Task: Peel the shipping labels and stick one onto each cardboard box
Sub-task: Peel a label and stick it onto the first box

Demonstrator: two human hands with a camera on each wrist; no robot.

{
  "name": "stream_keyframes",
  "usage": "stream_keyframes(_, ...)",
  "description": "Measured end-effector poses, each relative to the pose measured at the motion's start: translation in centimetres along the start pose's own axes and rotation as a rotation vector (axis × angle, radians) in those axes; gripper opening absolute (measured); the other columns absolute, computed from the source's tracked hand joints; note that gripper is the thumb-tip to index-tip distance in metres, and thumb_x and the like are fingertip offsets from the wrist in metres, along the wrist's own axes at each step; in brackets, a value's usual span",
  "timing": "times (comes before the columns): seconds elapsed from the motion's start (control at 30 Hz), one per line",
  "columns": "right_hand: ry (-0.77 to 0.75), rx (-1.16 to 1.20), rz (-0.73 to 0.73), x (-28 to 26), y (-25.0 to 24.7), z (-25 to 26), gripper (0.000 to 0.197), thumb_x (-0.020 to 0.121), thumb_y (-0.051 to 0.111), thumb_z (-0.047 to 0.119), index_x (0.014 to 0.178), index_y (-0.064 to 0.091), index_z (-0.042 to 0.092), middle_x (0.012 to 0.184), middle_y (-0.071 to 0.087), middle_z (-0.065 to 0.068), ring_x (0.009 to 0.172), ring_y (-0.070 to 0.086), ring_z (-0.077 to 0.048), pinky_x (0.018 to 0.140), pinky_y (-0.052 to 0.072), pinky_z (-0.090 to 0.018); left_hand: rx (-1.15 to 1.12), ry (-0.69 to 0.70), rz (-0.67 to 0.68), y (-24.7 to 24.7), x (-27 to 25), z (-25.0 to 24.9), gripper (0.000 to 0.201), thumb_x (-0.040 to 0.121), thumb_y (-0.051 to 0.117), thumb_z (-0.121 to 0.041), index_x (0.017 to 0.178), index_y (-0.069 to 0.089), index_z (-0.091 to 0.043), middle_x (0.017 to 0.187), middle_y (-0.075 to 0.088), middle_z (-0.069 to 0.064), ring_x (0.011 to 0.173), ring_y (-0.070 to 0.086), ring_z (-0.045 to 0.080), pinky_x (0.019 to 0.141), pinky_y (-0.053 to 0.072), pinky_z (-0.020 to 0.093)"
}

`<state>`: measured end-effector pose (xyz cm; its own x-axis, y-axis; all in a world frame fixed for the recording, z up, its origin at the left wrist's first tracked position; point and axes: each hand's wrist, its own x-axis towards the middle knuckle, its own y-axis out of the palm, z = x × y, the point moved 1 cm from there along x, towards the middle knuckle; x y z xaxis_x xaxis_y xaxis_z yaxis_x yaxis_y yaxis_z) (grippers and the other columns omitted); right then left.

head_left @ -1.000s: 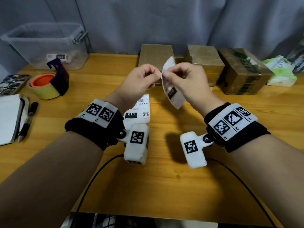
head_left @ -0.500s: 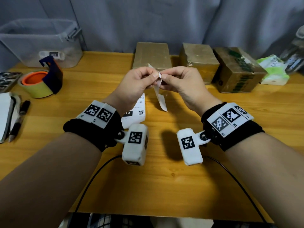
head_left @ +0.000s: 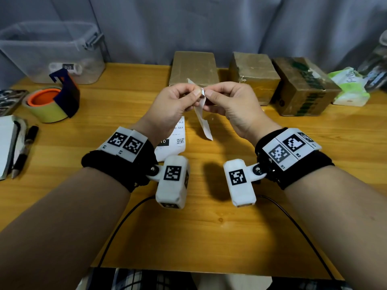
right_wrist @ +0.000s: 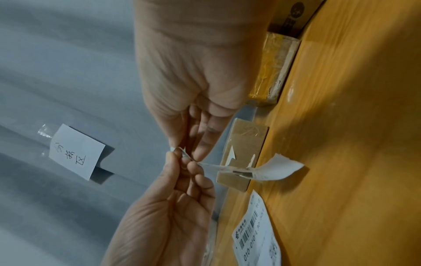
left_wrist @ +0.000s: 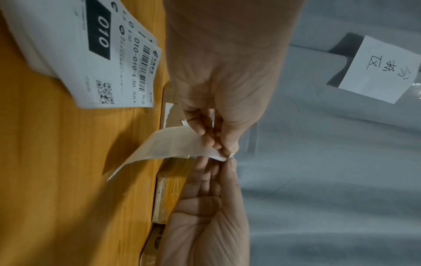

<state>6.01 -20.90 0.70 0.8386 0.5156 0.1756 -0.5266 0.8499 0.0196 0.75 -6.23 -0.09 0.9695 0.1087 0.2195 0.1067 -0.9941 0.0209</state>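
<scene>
Both hands hold one white shipping label (head_left: 202, 117) above the middle of the table. It hangs down edge-on from its top corner. My left hand (head_left: 195, 94) pinches that corner between thumb and fingers, and my right hand (head_left: 209, 95) pinches it from the other side. In the left wrist view the label (left_wrist: 168, 144) curls away from the fingertips (left_wrist: 208, 142), its corner slightly split. A stack of printed labels (head_left: 177, 139) lies under my left wrist. Three cardboard boxes (head_left: 193, 68) (head_left: 253, 74) (head_left: 303, 86) stand in a row behind the hands.
A clear plastic bin (head_left: 52, 51) stands at the back left, with a tape roll in a dispenser (head_left: 50, 101) in front of it. A notebook (head_left: 6, 143) and pens (head_left: 23, 151) lie at the left edge. A green-white packet (head_left: 351, 88) sits far right.
The label has turned from face-on to edge-on and now hangs narrow. Both hands have drawn closer together at its top corner.
</scene>
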Motion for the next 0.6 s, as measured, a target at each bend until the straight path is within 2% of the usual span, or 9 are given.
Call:
stream_keyframes(0.23,-0.038,-0.029,-0.001,-0.34,-0.04,0.17,0.017,0.085,0.066,0.006,0.1,0.069,-0.003,0.096,0.07,-0.02,0.09,0.069,-0.029,0.083,0.058,-0.039,0.001,-0.01,-0.003,0.23,-0.25,-0.18,0.018,0.094,0.05,-0.009,0.085,0.065,-0.013,0.075,0.058,0.0,0.071,0.05,0.006,0.067,0.043,0.017)
stream_keyframes(0.43,-0.079,-0.07,-0.012,-0.48,-0.08,0.34,0.016,0.085,0.066,0.005,0.1,0.069,-0.002,0.092,0.071,-0.016,0.084,0.07,-0.021,0.077,0.058,-0.031,0.013,0.009,-0.004,0.41,-0.36,-0.33,0.02,0.094,0.049,-0.009,0.083,0.064,-0.015,0.076,0.057,0.001,0.072,0.05,0.008,0.067,0.043,0.015)
stream_keyframes(0.6,-0.08,-0.06,-0.017,-0.52,0.1,0.46,0.018,0.089,0.062,0.004,0.103,0.068,-0.005,0.093,0.071,-0.02,0.087,0.069,-0.025,0.081,0.058,-0.034,0.064,0.027,-0.035,0.78,-0.33,-0.81,0.019,0.094,0.049,-0.007,0.08,0.06,-0.012,0.074,0.055,0.004,0.067,0.05,0.006,0.066,0.044,0.014)
